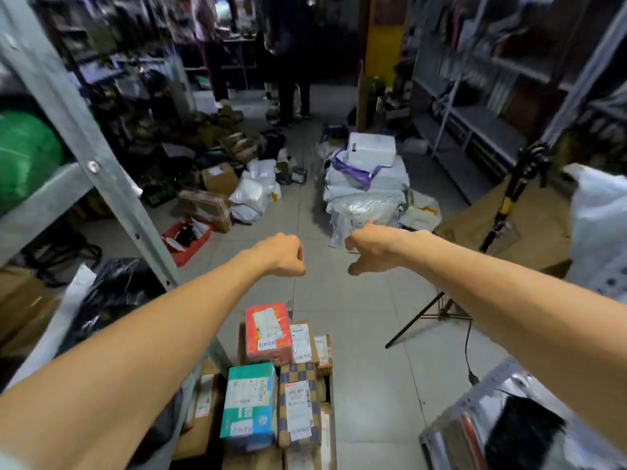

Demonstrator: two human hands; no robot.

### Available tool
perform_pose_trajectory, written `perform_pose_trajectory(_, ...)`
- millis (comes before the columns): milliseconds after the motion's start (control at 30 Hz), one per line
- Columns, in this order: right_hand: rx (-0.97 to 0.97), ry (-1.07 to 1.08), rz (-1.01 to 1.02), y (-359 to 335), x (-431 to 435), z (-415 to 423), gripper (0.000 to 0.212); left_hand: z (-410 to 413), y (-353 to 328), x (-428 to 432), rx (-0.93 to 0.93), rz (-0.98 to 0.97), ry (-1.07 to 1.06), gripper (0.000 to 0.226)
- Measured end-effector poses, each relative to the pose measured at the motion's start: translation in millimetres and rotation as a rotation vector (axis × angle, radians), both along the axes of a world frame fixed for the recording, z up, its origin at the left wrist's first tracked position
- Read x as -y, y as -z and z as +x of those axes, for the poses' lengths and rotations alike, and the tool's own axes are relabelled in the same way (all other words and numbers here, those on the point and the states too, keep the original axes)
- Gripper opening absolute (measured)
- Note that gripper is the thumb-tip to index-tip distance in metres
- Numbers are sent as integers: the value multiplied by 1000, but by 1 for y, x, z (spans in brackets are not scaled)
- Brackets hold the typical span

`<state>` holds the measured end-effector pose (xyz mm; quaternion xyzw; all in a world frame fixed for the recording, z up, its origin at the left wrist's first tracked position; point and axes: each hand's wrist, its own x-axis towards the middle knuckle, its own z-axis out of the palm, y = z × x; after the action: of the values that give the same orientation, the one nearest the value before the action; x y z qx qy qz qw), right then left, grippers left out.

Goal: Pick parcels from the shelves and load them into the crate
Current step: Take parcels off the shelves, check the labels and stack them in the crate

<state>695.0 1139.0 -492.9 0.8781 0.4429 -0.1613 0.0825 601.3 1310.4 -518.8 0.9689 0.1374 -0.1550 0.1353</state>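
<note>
Both my arms stretch forward over the aisle. My left hand [283,255] is curled into a loose fist with nothing in it. My right hand [368,250] hangs with fingers bent downward, also holding nothing. Below the hands stands a stack of parcels: a red box [268,332], a teal box [249,403], a checkered box [299,407] and brown cartons. The container under them is hidden, so I cannot tell if it is the crate. A metal shelf frame [84,137] rises at my left.
A heap of white and grey mail bags [368,184] lies ahead on the tiled floor. Cartons and bags [234,191] and a red tray [186,240] sit to the left. A tripod [502,212] stands right. Two people [291,62] stand far down the aisle.
</note>
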Motion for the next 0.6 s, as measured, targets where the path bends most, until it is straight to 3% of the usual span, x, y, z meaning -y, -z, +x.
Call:
perform_pose_trajectory(200, 13, 55, 55, -37, 52, -22, 55, -16, -40, 55, 39, 35, 72, 21)
perform_pose_trajectory(367, 7, 102, 145, -35, 87, -49, 44, -16, -49, 95, 50, 84, 146, 22)
perform_pose_trajectory(600, -11, 344, 164, -20, 159, -76, 53, 2, -37, 152, 8, 85, 347, 20)
